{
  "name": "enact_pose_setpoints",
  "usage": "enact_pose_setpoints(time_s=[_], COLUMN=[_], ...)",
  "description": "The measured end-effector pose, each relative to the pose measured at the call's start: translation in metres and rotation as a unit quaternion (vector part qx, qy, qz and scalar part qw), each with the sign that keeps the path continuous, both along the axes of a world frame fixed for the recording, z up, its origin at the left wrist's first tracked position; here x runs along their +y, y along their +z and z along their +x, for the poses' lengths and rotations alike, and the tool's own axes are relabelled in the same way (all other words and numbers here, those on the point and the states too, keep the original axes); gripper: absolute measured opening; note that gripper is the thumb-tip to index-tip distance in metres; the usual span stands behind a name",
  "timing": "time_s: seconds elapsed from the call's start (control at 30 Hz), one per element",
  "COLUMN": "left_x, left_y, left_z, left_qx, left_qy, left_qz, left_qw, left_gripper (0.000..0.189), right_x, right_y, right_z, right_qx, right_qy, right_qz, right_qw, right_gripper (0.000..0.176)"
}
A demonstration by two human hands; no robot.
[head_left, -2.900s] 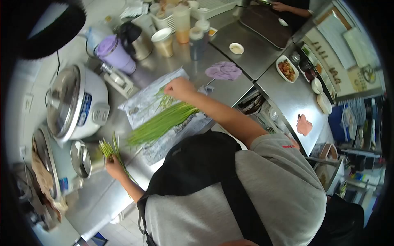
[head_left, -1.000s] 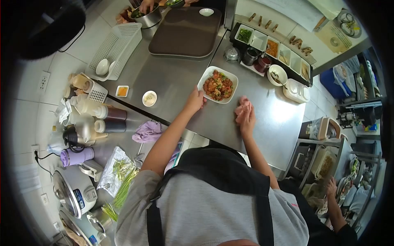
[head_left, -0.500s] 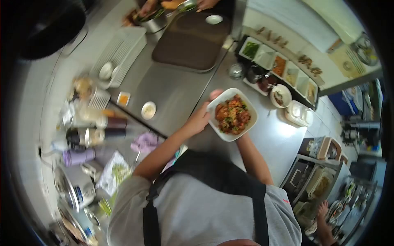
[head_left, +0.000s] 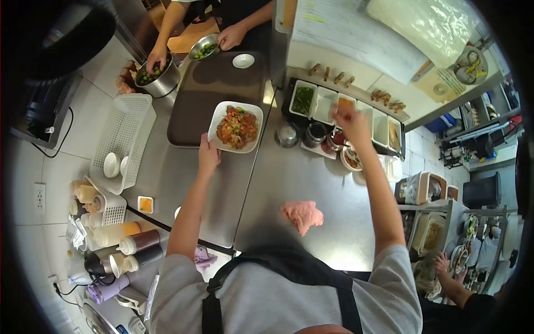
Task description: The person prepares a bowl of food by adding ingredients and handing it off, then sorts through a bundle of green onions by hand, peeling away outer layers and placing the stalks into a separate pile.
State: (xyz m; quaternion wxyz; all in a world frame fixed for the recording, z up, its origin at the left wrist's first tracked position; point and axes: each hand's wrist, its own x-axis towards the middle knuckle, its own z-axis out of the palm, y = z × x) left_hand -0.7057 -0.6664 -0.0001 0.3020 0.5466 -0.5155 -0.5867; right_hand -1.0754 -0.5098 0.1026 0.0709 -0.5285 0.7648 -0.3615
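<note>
My left hand (head_left: 208, 155) grips the near-left corner of a square white bowl (head_left: 214, 119) filled with reddish, saucy food topped with chopped green bits. The bowl is over the near right part of a brown serving tray (head_left: 183, 122). My right hand (head_left: 351, 119), blurred by motion, is over the rack of white garnish containers (head_left: 324, 106), right at the one with orange contents (head_left: 346, 103); its fingers are too smeared to read. Below that hand are a dark jar (head_left: 315, 133) and a small bowl with a spoon (head_left: 350, 160).
A crumpled pink cloth (head_left: 302, 216) lies on the steel counter (head_left: 267, 189). Across the counter another person's hands (head_left: 232, 37) handle a metal bowl and a pot (head_left: 161, 83) of green pieces. A white plastic basket (head_left: 125, 133) and several sauce bottles (head_left: 139, 241) stand on the left.
The bowl has moved left and away from me, from both hands to my left hand alone. My right hand has gone to the garnish containers. The pink cloth now shows on the counter.
</note>
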Motion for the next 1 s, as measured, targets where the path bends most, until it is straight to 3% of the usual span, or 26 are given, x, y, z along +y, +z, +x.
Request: enact_pose_setpoints(time_s=[0.03, 0.1, 0.2, 0.23, 0.4, 0.57, 0.67, 0.8, 0.87, 0.93, 1.0], left_x=[-0.014, -0.038, -0.065, -0.072, -0.101, -0.08, -0.03, 0.037, 0.06, 0.064, 0.063], left_y=[-0.005, -0.02, -0.035, -0.036, -0.042, -0.008, -0.013, -0.005, 0.01, 0.032, 0.054], left_z=[-0.003, -0.008, -0.02, -0.025, -0.021, 0.007, 0.043, 0.102, 0.122, 0.127, 0.126], left_qx=[0.004, -0.01, 0.034, 0.035, 0.034, -0.038, -0.032, -0.022, -0.016, -0.014, -0.007], left_qy=[0.018, 0.039, 0.072, 0.071, 0.023, 0.0, -0.03, -0.015, 0.026, 0.03, 0.035], left_qz=[0.004, -0.002, 0.012, 0.014, 0.003, -0.094, -0.139, -0.056, -0.017, -0.074, -0.137], left_qw=[1.0, 0.999, 0.997, 0.997, 0.999, 0.995, 0.989, 0.998, 0.999, 0.997, 0.99], left_gripper=[0.032, 0.031, 0.032, 0.032, 0.04, 0.055, 0.052, 0.039, 0.038, 0.037, 0.037], right_x=[-0.023, -0.069, -0.113, -0.118, -0.118, -0.105, -0.106, -0.088, -0.085, -0.101, -0.119], right_y=[0.035, 0.031, 0.02, 0.027, 0.01, 0.0, 0.01, 0.04, 0.035, 0.003, -0.022], right_z=[0.006, -0.021, -0.053, -0.051, -0.063, -0.071, -0.072, -0.001, 0.066, 0.109, 0.14], right_qx=[0.033, 0.109, 0.182, 0.196, 0.135, 0.034, -0.147, -0.051, -0.087, 0.035, 0.016], right_qy=[-0.058, -0.082, -0.049, -0.055, 0.007, 0.019, 0.031, 0.054, 0.171, 0.286, 0.331], right_qz=[0.029, -0.035, 0.02, 0.088, 0.011, -0.018, -0.08, -0.106, -0.055, -0.067, -0.048], right_qw=[0.997, 0.99, 0.982, 0.975, 0.991, 0.999, 0.985, 0.992, 0.98, 0.955, 0.942], right_gripper=[0.033, 0.035, 0.031, 0.026, 0.021, 0.019, 0.014, 0.012, 0.012, 0.018, 0.019])
